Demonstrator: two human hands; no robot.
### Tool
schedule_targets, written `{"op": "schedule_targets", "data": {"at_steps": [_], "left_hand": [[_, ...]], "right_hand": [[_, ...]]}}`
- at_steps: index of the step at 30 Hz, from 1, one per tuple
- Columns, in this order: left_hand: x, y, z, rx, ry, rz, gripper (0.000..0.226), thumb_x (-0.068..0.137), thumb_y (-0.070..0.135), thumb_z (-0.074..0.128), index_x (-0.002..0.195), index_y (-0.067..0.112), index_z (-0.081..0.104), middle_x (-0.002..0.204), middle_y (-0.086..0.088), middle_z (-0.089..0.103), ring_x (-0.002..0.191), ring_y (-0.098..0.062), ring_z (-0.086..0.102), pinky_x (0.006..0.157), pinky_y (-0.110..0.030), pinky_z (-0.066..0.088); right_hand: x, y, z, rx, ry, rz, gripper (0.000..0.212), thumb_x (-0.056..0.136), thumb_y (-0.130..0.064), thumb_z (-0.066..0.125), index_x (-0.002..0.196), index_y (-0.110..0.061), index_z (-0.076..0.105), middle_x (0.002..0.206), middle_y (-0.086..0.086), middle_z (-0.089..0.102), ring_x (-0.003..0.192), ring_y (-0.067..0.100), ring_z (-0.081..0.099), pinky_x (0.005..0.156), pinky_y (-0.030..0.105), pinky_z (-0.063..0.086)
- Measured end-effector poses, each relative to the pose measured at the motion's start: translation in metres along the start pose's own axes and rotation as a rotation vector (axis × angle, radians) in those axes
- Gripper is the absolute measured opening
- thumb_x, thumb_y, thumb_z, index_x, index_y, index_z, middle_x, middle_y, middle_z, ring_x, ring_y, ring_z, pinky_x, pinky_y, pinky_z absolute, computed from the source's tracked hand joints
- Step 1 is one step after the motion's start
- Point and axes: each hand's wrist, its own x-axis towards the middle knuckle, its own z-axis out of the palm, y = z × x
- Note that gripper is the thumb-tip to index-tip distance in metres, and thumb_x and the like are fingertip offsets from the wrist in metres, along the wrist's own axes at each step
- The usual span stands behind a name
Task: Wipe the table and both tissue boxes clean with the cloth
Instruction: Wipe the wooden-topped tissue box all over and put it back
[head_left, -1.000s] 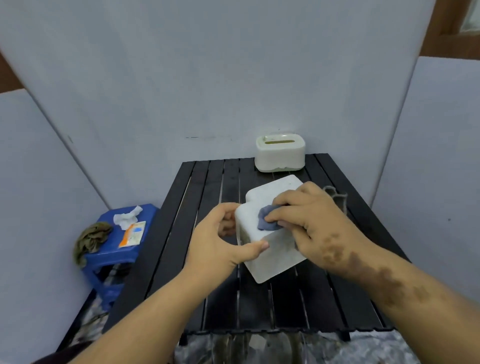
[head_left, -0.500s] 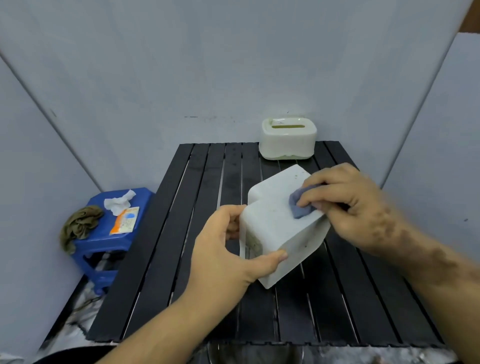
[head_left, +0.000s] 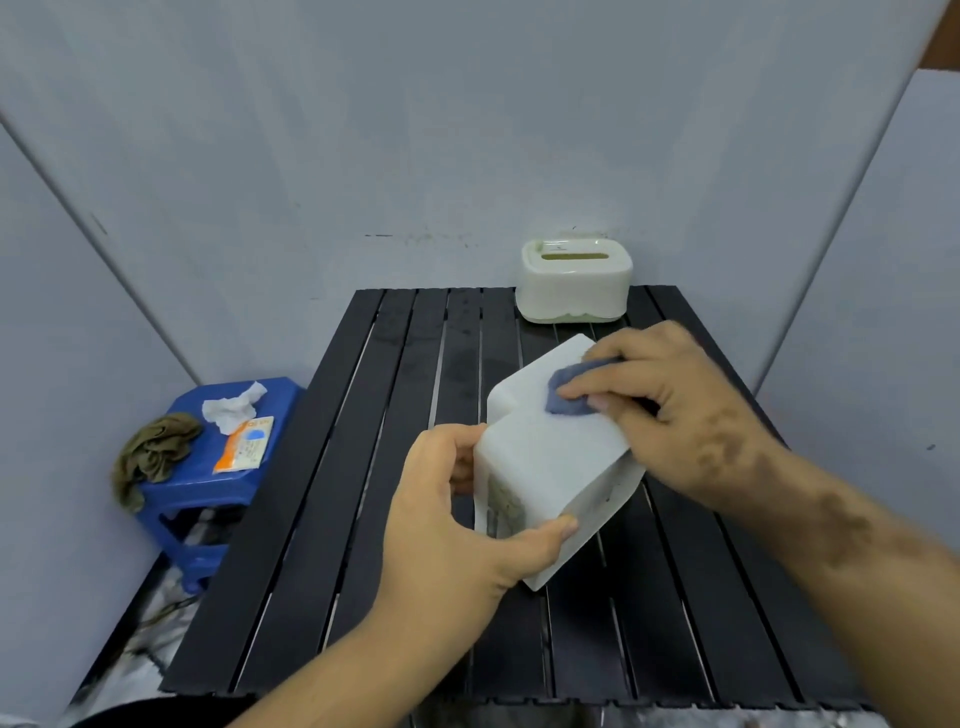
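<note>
You have two tissue boxes on the table. The white tissue box (head_left: 550, 457) sits tipped up near the table's centre, resting on one lower edge, its broad face turned up toward you. The cream tissue box (head_left: 574, 280) stands upright at the far edge, about one o'clock from the white one, well apart from it, slot on top. There is one cloth (head_left: 569, 392), small, blue and bunched, lying on the far part of the white box's upturned face. There is one black slatted table (head_left: 363, 493) under it all.

Off the table at about nine o'clock stands one blue plastic stool (head_left: 208, 467). On it lie one crumpled white tissue (head_left: 231, 408), one orange and white packet (head_left: 247, 444) and one olive rag (head_left: 153, 452) draped over its left edge. Grey panels (head_left: 415, 130) close in the back and both sides.

Your right forearm crosses the table's right half and hides the slats beneath it.

Your left hand (head_left: 452, 519) grips the white box at its near left corner, thumb curled along the near edge, fingers wrapped round the left side. Your right hand (head_left: 675, 415) pinches the cloth and presses it onto the box, fingers bent over it.
</note>
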Motion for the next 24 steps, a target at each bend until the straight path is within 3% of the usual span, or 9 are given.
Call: {"op": "schedule_targets", "data": {"at_steps": [4,7,9,11,15,19,21,24], "left_hand": [[0.000,0.000,-0.001,0.004,-0.011,0.016,0.063,0.052,0.037,0.096,0.105,0.035,0.062,0.106,0.007,0.069,0.101,-0.014,0.064,0.085,-0.028,0.055],[0.000,0.002,-0.001,0.020,0.000,0.014,0.065,0.049,0.040,0.096,0.104,0.037,0.060,0.107,0.010,0.067,0.102,-0.011,0.063,0.083,-0.023,0.053],[0.000,0.001,0.000,0.033,0.001,0.018,0.065,0.049,0.040,0.095,0.103,0.038,0.060,0.107,0.012,0.066,0.102,-0.010,0.062,0.082,-0.020,0.052],[0.000,0.000,0.000,0.027,0.009,0.027,0.065,0.049,0.038,0.096,0.102,0.037,0.060,0.105,0.012,0.066,0.100,-0.011,0.062,0.080,-0.018,0.051],[-0.006,0.000,0.000,0.023,0.031,0.037,0.065,0.048,0.038,0.096,0.102,0.039,0.058,0.103,0.013,0.065,0.099,-0.010,0.061,0.079,-0.014,0.048],[-0.006,-0.001,-0.002,0.024,0.030,0.048,0.066,0.049,0.035,0.097,0.102,0.037,0.059,0.104,0.014,0.065,0.100,-0.010,0.062,0.078,-0.013,0.049],[-0.005,-0.001,-0.002,0.033,0.033,0.057,0.066,0.048,0.037,0.096,0.102,0.040,0.058,0.104,0.015,0.065,0.100,-0.010,0.062,0.079,-0.014,0.049],[-0.006,0.001,-0.003,0.024,0.041,0.059,0.067,0.047,0.037,0.095,0.101,0.046,0.056,0.105,0.016,0.065,0.100,-0.008,0.062,0.080,-0.012,0.047]], "right_hand": [[0.004,-0.029,0.006,0.038,-0.208,-0.219,0.028,0.087,-0.029,0.051,0.100,-0.035,0.075,0.103,-0.019,0.065,0.091,0.018,0.053,0.086,0.038,0.041],[0.013,0.001,-0.006,0.001,-0.126,-0.055,0.026,0.086,-0.038,0.052,0.100,-0.045,0.073,0.106,-0.025,0.063,0.097,0.010,0.049,0.096,0.042,0.038],[0.015,0.010,-0.007,-0.020,-0.042,0.061,0.026,0.085,-0.034,0.053,0.100,-0.044,0.073,0.106,-0.024,0.062,0.098,0.010,0.046,0.097,0.046,0.038],[0.016,-0.004,0.004,-0.050,-0.026,0.031,0.028,0.084,-0.026,0.055,0.100,-0.038,0.075,0.104,-0.019,0.064,0.096,0.014,0.048,0.092,0.046,0.041],[0.017,-0.024,0.010,-0.024,-0.191,-0.139,0.027,0.086,-0.023,0.057,0.103,-0.032,0.076,0.104,-0.014,0.066,0.094,0.018,0.051,0.090,0.034,0.039],[0.022,0.011,-0.009,0.012,-0.104,0.107,0.025,0.092,-0.023,0.061,0.108,-0.040,0.071,0.110,-0.020,0.060,0.104,0.008,0.043,0.101,0.020,0.031],[0.022,0.007,-0.002,-0.059,-0.064,0.118,0.026,0.093,-0.018,0.060,0.109,-0.035,0.072,0.110,-0.015,0.061,0.104,0.016,0.045,0.099,0.025,0.035],[0.019,-0.025,0.016,-0.144,-0.120,-0.083,0.030,0.086,-0.017,0.055,0.106,-0.029,0.074,0.106,-0.007,0.064,0.092,0.023,0.048,0.085,0.039,0.042]]}}
